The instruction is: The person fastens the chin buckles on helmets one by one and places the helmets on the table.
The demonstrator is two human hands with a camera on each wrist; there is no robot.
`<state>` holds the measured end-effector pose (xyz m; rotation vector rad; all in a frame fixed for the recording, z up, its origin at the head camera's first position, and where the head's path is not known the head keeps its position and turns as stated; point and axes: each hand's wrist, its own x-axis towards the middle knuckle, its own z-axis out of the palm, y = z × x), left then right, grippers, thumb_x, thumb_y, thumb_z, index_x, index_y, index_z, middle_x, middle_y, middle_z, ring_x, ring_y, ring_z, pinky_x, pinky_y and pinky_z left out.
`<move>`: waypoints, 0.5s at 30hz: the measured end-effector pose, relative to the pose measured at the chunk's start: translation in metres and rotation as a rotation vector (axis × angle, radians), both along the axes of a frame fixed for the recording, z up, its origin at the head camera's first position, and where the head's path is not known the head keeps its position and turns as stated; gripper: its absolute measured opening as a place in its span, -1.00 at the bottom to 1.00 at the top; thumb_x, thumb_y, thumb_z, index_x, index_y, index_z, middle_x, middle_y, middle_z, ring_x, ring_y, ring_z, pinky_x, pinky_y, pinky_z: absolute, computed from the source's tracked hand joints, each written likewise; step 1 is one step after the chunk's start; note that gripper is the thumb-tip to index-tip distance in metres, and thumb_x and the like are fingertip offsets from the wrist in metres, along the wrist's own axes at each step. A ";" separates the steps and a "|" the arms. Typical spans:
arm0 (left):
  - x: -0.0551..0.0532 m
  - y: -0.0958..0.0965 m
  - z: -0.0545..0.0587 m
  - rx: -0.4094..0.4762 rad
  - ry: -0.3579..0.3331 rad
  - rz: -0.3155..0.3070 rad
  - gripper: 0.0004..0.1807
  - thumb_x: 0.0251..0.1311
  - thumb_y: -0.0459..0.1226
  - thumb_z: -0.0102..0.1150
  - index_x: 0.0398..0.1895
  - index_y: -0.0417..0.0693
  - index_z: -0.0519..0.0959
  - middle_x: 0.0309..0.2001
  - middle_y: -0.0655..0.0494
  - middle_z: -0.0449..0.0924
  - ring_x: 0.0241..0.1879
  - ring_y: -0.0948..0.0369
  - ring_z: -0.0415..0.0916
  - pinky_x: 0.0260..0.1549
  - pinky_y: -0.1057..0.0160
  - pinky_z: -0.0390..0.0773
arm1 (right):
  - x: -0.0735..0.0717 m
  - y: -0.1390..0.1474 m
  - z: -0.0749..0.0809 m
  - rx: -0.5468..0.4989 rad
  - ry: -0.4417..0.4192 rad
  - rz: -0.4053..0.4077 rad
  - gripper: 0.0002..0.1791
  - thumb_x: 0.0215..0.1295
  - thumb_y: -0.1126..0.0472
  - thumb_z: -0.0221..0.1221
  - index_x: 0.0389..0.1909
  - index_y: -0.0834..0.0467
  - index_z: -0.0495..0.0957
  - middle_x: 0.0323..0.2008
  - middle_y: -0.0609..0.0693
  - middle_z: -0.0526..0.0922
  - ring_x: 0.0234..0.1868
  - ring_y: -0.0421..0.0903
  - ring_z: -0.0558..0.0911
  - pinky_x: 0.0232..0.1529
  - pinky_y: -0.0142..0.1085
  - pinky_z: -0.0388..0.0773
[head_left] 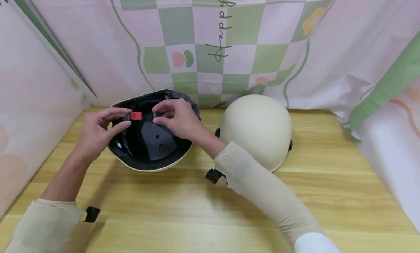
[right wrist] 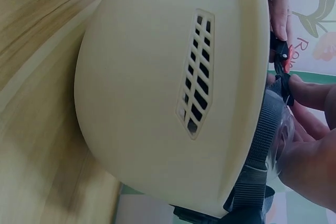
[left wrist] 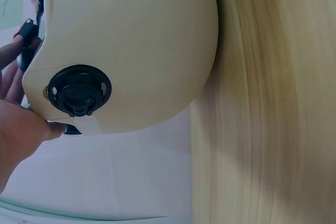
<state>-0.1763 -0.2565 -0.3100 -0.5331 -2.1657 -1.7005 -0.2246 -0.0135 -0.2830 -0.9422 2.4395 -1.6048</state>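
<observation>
An upturned cream helmet [head_left: 154, 169] lies with its black padded inside facing up. Over its opening my left hand [head_left: 95, 131] pinches the black end of a chin-strap buckle with a red piece [head_left: 136, 116]. Facing it, my right hand [head_left: 178, 118] pinches the black buckle clip [head_left: 155, 116] between thumb and fingers. The two buckle parts lie close in line; from the head view I cannot tell whether they are joined. In the right wrist view, dark webbing strap [right wrist: 257, 150] runs down from the clip along the helmet rim, beside a vent.
A second cream helmet [head_left: 257, 131] sits dome up to the right, beside my right forearm. Both stand on a wood-grain table [head_left: 183, 213]. A patterned curtain [head_left: 210, 38] hangs close behind them and along both sides.
</observation>
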 end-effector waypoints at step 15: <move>0.003 -0.001 -0.002 0.082 -0.002 -0.053 -0.70 0.29 -0.62 0.22 -0.03 -0.19 0.73 -0.22 0.22 0.80 -0.13 0.33 0.56 -0.25 0.49 0.50 | 0.000 -0.002 -0.003 -0.017 -0.013 0.007 -0.74 0.33 0.36 0.37 0.01 0.31 0.68 -0.05 0.18 0.75 -0.09 -0.08 0.77 -0.04 -0.43 0.65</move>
